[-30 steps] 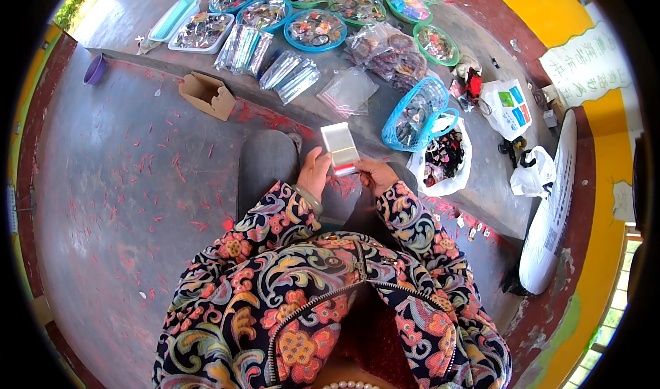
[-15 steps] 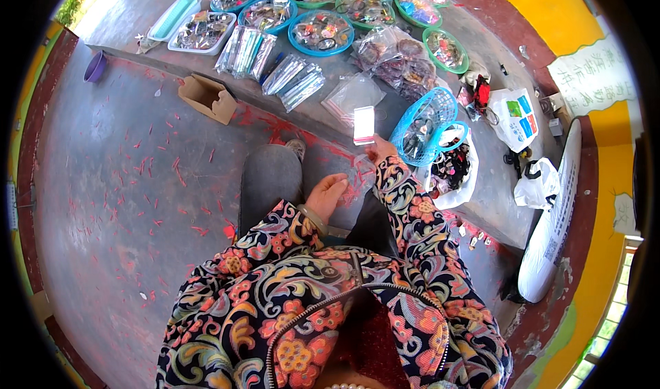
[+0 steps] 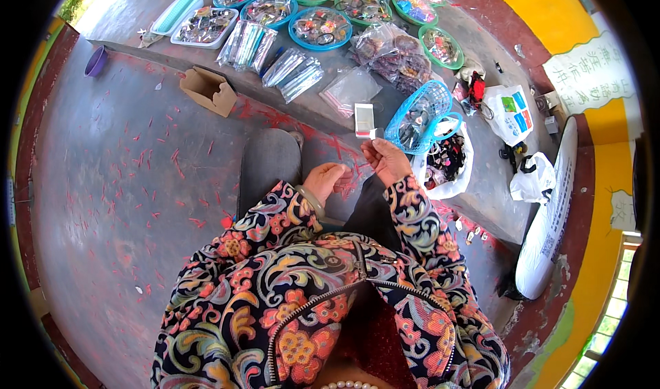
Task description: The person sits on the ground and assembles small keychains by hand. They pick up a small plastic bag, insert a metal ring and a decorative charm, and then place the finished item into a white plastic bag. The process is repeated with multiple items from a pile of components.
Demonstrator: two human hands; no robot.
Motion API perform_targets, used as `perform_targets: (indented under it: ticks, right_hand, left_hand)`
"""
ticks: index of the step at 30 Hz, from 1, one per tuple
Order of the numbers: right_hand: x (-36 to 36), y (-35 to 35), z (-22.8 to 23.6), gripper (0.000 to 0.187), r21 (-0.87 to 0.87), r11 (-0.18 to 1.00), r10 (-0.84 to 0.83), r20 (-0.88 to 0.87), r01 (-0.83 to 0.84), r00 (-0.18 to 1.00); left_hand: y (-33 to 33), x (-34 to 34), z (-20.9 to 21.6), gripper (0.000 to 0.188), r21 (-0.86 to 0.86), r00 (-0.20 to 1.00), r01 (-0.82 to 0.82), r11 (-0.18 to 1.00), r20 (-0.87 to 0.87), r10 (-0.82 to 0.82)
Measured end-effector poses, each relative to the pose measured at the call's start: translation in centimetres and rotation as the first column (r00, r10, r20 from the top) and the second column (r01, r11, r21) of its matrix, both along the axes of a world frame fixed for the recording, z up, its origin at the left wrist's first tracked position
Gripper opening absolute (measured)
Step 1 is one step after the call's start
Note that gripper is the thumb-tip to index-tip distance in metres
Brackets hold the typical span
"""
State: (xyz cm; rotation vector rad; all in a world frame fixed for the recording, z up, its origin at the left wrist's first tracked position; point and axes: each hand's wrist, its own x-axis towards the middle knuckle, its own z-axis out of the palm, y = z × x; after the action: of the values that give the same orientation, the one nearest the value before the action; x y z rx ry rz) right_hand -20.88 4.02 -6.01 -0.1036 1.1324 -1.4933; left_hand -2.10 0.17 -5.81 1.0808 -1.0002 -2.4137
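My right hand (image 3: 388, 161) is closed, thumb and fingertips drawn together in a pinch. Just past its fingertips, on the grey ledge, is a small white-edged rectangular thing (image 3: 364, 118) with a greyish face and a red strip at its near end. What the fingers pinch is too small to make out. To the left, my left hand (image 3: 326, 181) is curled over my lap, with thumb and fingers together. Its grip is partly hidden, and I cannot make out what is in it. The hands are a little apart. Flat clear plastic bags (image 3: 349, 91) lie beyond the white-edged thing.
Right of my right hand, a blue basket (image 3: 426, 107) leans by a white bag (image 3: 462, 176) of dark small items. Farther back are round trays (image 3: 320, 29) of packets and bundles of wrapped sticks (image 3: 294, 74). An open cardboard box (image 3: 208, 91) stands left; red scraps litter the floor.
My right hand has drawn back toward me, away from the white-edged thing. That thing's face turned from bright white to grey. Clear plastic seen between my hands is no longer visible there.
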Motion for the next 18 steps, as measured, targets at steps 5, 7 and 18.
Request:
perform_targets:
  ticks: [5,7,18]
  right_hand:
    - [4.3,3.4,3.9,0.019,-0.120,0.963,-0.033,-0.942,-0.243,0.333]
    - [5.5,4.7,3.7,0.021,-0.151,0.945,-0.076,-0.964,-0.290,0.254]
    - [4.1,7.3,2.9,0.024,-0.061,0.998,-0.036,-0.450,0.009,0.892]
  left_hand:
    - [-0.5,0.1,2.4,0.033,0.151,0.980,-0.025,0.988,-0.190,0.053]
    - [-0.7,0.3,1.9,0.029,0.132,0.968,-0.026,0.991,-0.244,0.058]
    - [-0.9,0.4,1.7,0.018,-0.046,0.984,0.018,0.999,-0.178,-0.026]
